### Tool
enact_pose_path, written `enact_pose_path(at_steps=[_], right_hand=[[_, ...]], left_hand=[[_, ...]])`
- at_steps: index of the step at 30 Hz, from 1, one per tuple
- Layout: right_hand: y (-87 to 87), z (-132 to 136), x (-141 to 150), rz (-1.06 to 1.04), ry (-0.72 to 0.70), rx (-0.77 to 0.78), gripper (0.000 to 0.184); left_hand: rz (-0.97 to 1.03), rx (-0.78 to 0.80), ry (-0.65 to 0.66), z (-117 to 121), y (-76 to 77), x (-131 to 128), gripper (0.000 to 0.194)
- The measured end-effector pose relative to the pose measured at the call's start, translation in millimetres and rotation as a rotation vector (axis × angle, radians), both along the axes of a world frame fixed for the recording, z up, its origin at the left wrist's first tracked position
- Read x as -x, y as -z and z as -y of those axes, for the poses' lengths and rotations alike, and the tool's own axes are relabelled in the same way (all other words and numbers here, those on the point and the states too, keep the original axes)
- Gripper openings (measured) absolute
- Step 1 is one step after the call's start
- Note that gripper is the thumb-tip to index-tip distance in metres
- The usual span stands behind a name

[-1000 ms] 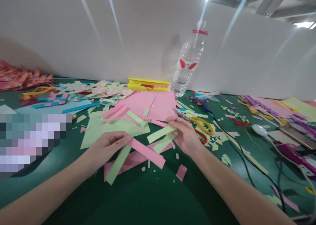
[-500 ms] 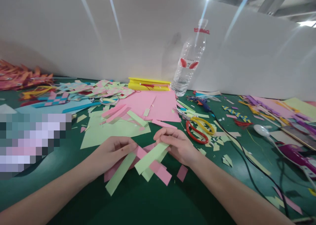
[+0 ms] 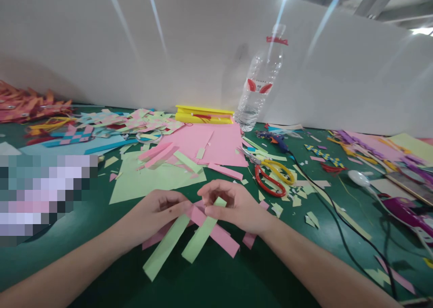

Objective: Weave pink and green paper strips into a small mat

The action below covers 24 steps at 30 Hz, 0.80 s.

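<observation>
My left hand [image 3: 157,211] pinches the upper ends of a light green paper strip [image 3: 165,247] and pink strips [image 3: 216,232] on the green table [image 3: 216,281]. My right hand [image 3: 233,204] is closed on a second green strip [image 3: 200,238], which lies beside the first and across a pink strip. The two hands almost touch over the crossing strips. More pink strips lie under them.
Green and pink paper sheets [image 3: 209,143] with loose strips lie behind the hands. Scissors with red and yellow handles [image 3: 272,177] sit to the right, with a glue gun [image 3: 275,140], its black cord, a water bottle [image 3: 259,89] and a yellow box [image 3: 203,115]. Woven paper pieces [image 3: 72,134] lie left.
My right hand has carried its green strip left and toward me, from near the scissors to beside my left hand. The strip now lies parallel to the other green one.
</observation>
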State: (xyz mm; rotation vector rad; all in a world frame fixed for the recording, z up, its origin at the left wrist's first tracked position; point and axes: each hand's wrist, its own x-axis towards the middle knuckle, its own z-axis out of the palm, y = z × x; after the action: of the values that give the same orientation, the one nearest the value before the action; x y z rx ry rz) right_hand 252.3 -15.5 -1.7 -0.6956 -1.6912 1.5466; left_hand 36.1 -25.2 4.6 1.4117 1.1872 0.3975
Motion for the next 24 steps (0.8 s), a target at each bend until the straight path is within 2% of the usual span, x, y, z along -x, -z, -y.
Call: enact_pose_path(at_steps=[4, 10, 15, 18, 24], right_hand=[[6.1, 1.2, 1.8, 0.014, 0.024, -0.004, 0.029], [5.0, 4.7, 6.2, -0.024, 0.044, 0.094, 0.040], [5.1, -0.9, 4.9, -0.237, 0.013, 0.287, 0.050], [2.3, -3.4, 4.1, -0.308, 0.044, 0.417, 0.059], [-0.4, -3.0, 5.1, -0.368, 0.081, 0.561, 0.060]], left_hand=[[-0.002, -0.012, 0.016, 0.5, 1.6, -0.1, 0.045], [0.001, -0.067, -0.006, 0.2, 3.5, 0.1, 0.044], [0.084, -0.351, -0.190, -2.5, 3.9, 0.2, 0.039], [0.147, -0.313, -0.304, -5.0, 8.9, 2.1, 0.038], [0.310, -0.208, -0.505, -7.6, 13.0, 4.0, 0.036]])
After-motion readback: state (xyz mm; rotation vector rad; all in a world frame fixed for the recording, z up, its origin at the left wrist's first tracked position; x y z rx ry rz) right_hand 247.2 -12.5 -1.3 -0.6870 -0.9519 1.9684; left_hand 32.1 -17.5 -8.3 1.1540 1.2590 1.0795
